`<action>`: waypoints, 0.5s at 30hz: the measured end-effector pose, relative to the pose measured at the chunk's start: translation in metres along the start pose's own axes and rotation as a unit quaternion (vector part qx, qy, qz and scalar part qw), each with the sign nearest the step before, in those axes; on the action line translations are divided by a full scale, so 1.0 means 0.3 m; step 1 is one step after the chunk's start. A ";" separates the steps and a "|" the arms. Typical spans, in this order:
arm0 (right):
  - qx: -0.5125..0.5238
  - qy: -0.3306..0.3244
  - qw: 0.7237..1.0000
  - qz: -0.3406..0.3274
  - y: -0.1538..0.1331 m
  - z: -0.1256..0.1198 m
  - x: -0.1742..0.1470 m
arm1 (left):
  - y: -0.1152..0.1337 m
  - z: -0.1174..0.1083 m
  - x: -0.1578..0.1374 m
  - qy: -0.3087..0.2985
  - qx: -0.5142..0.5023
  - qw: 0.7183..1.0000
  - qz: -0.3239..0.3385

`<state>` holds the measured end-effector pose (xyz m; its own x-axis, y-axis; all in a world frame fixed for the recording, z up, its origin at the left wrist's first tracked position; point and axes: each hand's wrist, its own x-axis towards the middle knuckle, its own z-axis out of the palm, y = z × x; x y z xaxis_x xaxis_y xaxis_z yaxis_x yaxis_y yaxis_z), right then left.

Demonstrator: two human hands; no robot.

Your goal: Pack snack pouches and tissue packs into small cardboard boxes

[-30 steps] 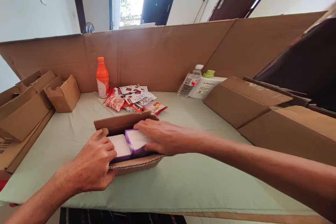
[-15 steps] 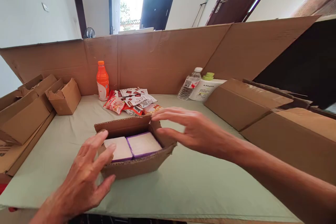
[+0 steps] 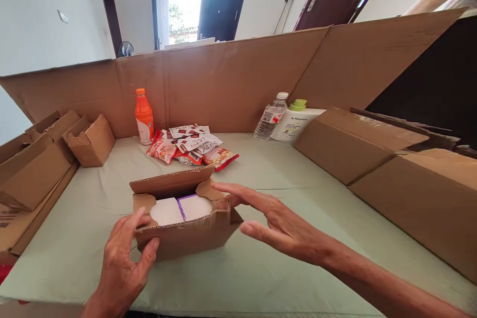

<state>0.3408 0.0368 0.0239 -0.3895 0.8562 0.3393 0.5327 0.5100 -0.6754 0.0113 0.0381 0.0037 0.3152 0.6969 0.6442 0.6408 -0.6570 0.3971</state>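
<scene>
In the head view, a small cardboard box (image 3: pixel 186 239) stands on the table with its top open. Two white blocks with purple edges (image 3: pixel 166 211) sit side by side inside. Both short end flaps are folded inward, partly covering them; the long flap at the back stands up. My left hand (image 3: pixel 124 253) grips the box's left front corner, thumb against the front wall and fingers at the left flap. At the other end, my right hand (image 3: pixel 268 218) is open, its fingers stretched over the right flap and its thumb apart from the box.
Behind the box lies a pile of snack packets (image 3: pixel 194 144), beside an orange bottle (image 3: pixel 143 117). A clear water bottle (image 3: pixel 271 118) and a white pump bottle (image 3: pixel 294 123) lean at the back. Cardboard boxes flank the table on the left (image 3: pixel 35 166) and right (image 3: pixel 417 203).
The box's two short end flaps have folded inward over the white blocks. My left hand has closed in on the left front corner; my right hand has come down and slightly toward me.
</scene>
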 end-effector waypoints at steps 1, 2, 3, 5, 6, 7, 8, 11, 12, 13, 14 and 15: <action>-0.001 0.007 1.000 -0.010 0.009 0.001 -0.005 | -0.002 -0.002 -0.001 -0.002 -0.002 1.000 -0.012; -0.005 0.013 1.000 -0.018 0.017 0.002 -0.011 | -0.004 -0.003 -0.002 -0.004 -0.004 1.000 -0.027; -0.011 0.018 1.000 -0.022 0.024 0.005 -0.016 | -0.007 -0.002 -0.004 -0.003 -0.005 0.999 -0.043; -0.024 0.029 0.999 -0.016 0.037 0.014 -0.025 | -0.013 0.007 -0.007 0.006 -0.007 0.997 -0.074; -0.030 0.034 0.999 -0.014 0.042 0.022 -0.028 | -0.016 0.013 -0.008 0.010 -0.009 0.996 -0.088; -0.036 0.039 0.998 -0.015 0.046 0.030 -0.032 | -0.018 0.021 -0.009 0.012 -0.013 0.995 -0.099; -0.043 0.046 0.998 -0.017 0.049 0.039 -0.035 | -0.019 0.028 -0.009 0.014 -0.016 0.994 -0.109; -0.091 0.086 0.992 -0.015 0.053 0.059 -0.043 | -0.020 0.044 -0.010 0.027 -0.001 0.993 -0.112; -0.113 0.103 0.988 -0.016 0.052 0.059 -0.042 | -0.019 0.048 -0.010 0.033 0.012 0.994 -0.103; -0.133 0.117 0.984 -0.021 0.050 0.057 -0.037 | -0.018 0.051 -0.009 0.038 0.025 0.995 -0.090; -0.148 0.128 0.980 -0.032 0.047 0.051 -0.027 | -0.017 0.053 -0.009 0.039 0.037 0.996 -0.076; -0.157 0.135 0.977 -0.047 0.043 0.042 -0.011 | -0.016 0.056 -0.009 0.036 0.045 0.996 -0.063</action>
<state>0.3393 0.0396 0.0058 -0.2583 0.7730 0.5795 0.7253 0.5514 -0.4122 0.0190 0.0442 -0.0110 0.1799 0.7471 0.6399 0.7330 -0.5356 0.4194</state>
